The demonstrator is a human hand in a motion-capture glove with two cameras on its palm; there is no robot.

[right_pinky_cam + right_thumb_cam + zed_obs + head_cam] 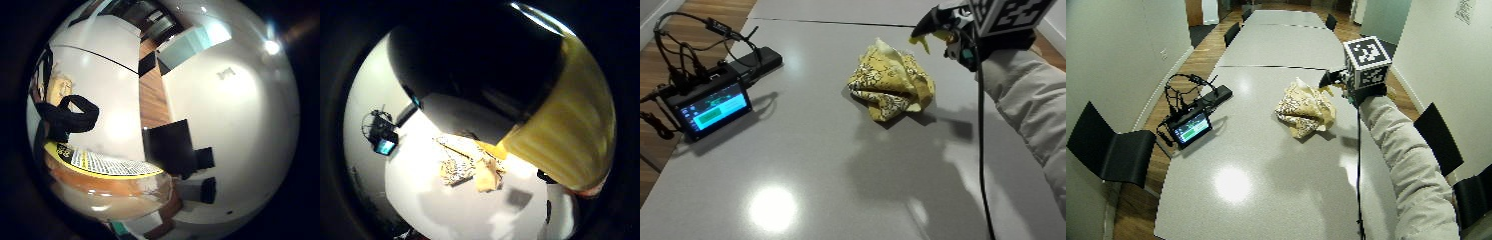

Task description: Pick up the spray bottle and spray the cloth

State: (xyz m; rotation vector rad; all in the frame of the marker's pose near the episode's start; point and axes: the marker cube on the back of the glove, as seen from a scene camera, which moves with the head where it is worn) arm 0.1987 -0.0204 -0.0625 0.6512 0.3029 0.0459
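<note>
The bottle is up off the table, gripped in the gloved right hand, its black nozzle aimed at the cloth just beside and below it. The outside views show only the black spray head with a yellow trigger; the thumb side palm view shows its yellow body and black top close against the palm, and the little finger side view its yellow printed label. The cloth, yellow with a dark pattern, lies crumpled mid-table. A small screen with cables sits well apart.
</note>
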